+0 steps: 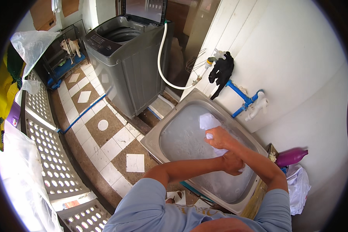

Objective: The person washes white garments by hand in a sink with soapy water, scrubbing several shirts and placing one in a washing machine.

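Observation:
A white cloth (208, 121) is bunched and stretched between my two fists above the cloudy water in a steel sink basin (167, 155). My right hand (219, 138) is wrapped round its farther part, and a loose end spreads out beyond that fist. Closer to me, my left hand (233, 163) is closed round the same cloth, with a small bit of white showing by its fingers. My left forearm crosses the near side of the basin; the right one comes in over its right rim. Part of the cloth is hidden inside my fists.
A grey washing machine (131, 65) with raised lid stands beyond the basin, joined by a white hose (161, 63) to a wall tap. Black cloth (222, 71) hangs there near blue pipes (243, 98). A purple bottle (292, 156) and a white bag (297, 187) sit right. An animal (70, 47) stands far left.

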Available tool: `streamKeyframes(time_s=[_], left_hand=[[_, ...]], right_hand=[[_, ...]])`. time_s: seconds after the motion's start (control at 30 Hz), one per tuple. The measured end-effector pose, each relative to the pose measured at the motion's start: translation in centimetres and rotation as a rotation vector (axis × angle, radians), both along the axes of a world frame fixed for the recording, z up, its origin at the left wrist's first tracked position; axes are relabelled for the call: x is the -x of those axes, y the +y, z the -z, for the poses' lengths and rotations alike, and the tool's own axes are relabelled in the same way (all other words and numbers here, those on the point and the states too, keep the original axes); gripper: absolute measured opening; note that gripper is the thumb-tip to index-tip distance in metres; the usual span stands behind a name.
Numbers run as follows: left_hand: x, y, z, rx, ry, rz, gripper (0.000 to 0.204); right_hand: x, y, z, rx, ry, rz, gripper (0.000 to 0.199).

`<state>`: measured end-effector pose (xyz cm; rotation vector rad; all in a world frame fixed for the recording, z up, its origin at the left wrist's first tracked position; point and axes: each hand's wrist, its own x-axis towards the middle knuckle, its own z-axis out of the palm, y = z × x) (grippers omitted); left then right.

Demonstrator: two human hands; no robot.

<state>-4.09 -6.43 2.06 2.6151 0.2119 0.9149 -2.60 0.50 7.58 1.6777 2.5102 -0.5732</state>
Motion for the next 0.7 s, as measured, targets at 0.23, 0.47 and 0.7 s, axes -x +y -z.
streamKeyframes(time_s=[0.23, 0.47, 0.7], left_hand=[[1.0, 1.8, 0.9, 0.032, -0.147, -0.052, 0.025], [1.5, 5.6, 2.1, 0.379, -0.052, 0.173, 0.016], [6.2, 4.3, 1.3, 0.190, -0.436, 0.070, 0.022]], right_hand=[[2.7, 0.1, 1.1, -0.054, -0.092, -0.035, 0.021], [6.1, 0.2, 0.9, 0.018, -0.201, -0.034, 0.018], [8.1, 2.7, 1.7, -0.026, 0.006, -0.028, 0.019]])
